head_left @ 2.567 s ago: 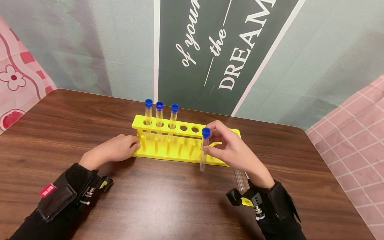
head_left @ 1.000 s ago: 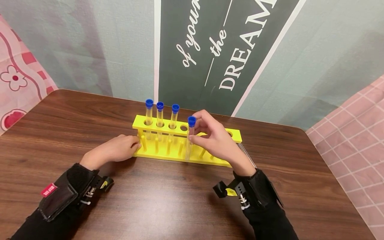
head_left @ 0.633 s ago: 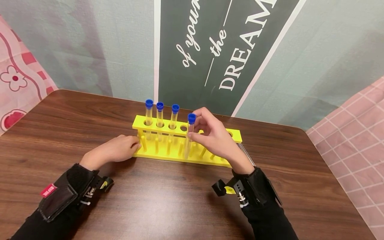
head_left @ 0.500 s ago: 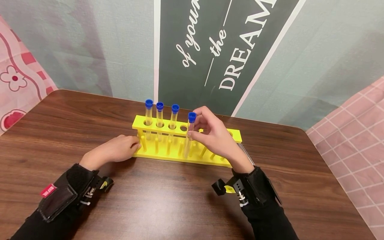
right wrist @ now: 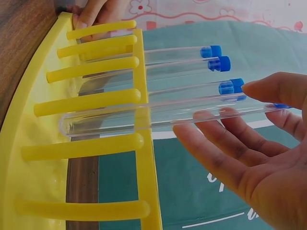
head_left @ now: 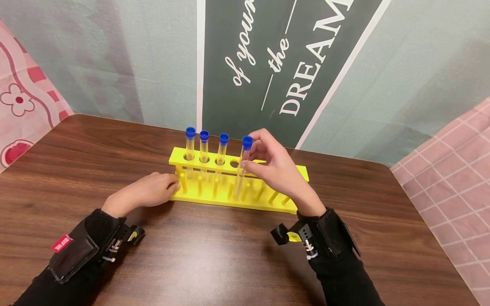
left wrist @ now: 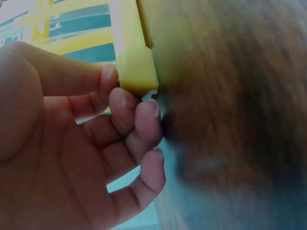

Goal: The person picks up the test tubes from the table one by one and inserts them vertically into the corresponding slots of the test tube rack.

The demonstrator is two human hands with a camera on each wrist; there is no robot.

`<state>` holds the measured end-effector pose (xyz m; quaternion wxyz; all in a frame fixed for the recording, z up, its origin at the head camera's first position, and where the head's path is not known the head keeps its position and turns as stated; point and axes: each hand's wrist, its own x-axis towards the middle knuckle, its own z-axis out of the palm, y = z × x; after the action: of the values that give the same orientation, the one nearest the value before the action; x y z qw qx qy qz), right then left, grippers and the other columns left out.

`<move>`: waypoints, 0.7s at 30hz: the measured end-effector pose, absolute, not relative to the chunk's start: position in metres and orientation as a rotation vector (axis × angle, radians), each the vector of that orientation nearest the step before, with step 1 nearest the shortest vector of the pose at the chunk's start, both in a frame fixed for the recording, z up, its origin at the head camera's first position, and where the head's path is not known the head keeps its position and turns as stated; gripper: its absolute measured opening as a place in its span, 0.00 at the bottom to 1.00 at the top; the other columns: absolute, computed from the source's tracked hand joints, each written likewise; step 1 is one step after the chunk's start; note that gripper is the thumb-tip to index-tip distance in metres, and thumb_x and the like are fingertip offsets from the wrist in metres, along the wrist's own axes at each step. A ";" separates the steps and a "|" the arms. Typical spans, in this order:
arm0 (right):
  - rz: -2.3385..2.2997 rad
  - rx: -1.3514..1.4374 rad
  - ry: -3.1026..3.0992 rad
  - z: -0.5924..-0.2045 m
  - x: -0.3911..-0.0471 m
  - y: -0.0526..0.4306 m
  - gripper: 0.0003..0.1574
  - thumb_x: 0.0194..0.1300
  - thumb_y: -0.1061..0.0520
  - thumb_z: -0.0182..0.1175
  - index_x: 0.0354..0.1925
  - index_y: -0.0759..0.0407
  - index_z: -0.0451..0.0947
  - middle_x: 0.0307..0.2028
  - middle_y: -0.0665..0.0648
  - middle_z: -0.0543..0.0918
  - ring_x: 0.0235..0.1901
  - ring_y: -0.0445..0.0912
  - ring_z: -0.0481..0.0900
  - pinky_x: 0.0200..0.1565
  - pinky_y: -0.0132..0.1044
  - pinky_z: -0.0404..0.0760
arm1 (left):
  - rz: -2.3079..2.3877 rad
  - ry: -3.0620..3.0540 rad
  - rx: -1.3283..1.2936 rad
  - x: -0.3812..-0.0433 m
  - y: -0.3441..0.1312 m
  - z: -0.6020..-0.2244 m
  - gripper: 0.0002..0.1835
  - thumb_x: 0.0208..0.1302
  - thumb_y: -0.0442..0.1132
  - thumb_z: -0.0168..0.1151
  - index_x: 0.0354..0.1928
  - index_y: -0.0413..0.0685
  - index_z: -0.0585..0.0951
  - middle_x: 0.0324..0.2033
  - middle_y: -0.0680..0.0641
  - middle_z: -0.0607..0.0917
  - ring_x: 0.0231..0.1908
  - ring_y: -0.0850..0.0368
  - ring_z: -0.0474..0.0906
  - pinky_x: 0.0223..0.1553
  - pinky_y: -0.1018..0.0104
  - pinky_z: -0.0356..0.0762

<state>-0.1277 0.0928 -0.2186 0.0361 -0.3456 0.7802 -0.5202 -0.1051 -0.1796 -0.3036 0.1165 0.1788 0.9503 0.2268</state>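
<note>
A yellow test tube rack stands on the table, with three blue-capped test tubes upright in its left holes. My left hand pinches the rack's left end; in the left wrist view thumb and fingertips meet at its yellow corner. With thumb and fingers my right hand holds another clear test tube, its blue cap up and tilted slightly right. That tube passes in front of the rack's upper board, outside the holes. In the right wrist view its rounded bottom is between two pegs.
A row of yellow pegs rises from the rack's base. An uncovered hole shows left of the held tube. Behind the brown wooden table hangs a cloth backdrop with lettering.
My right hand has carried the held test tube left along the rack, then raised it a little. My left hand and the three racked tubes have stayed put.
</note>
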 end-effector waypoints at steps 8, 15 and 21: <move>-1.628 -1.061 2.402 -0.216 -0.130 0.093 0.20 0.55 0.74 0.57 0.44 0.64 0.62 0.29 0.62 0.76 0.31 0.59 0.77 0.35 0.40 0.79 | 0.670 2.782 0.532 -0.105 -0.180 -0.304 0.11 0.66 0.35 0.48 0.24 0.44 0.70 0.17 0.50 0.64 0.18 0.57 0.61 0.24 0.66 0.62; -1.662 -1.077 2.360 -0.212 -0.133 0.092 0.20 0.54 0.74 0.56 0.44 0.64 0.62 0.29 0.63 0.76 0.30 0.61 0.76 0.33 0.44 0.78 | 0.646 2.775 0.510 -0.104 -0.178 -0.301 0.10 0.66 0.36 0.48 0.25 0.43 0.71 0.17 0.50 0.64 0.19 0.57 0.62 0.24 0.65 0.62; -1.656 -1.081 2.349 -0.207 -0.135 0.090 0.20 0.55 0.74 0.55 0.44 0.64 0.61 0.29 0.64 0.75 0.29 0.61 0.75 0.30 0.49 0.77 | 0.648 2.777 0.513 -0.104 -0.178 -0.301 0.10 0.66 0.35 0.47 0.25 0.43 0.70 0.17 0.50 0.64 0.19 0.57 0.62 0.24 0.66 0.62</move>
<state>-0.1349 0.0904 -0.2066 0.0356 -0.3519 0.7645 -0.5389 -0.1039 -0.1780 -0.3009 0.1218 0.1759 0.9513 0.2219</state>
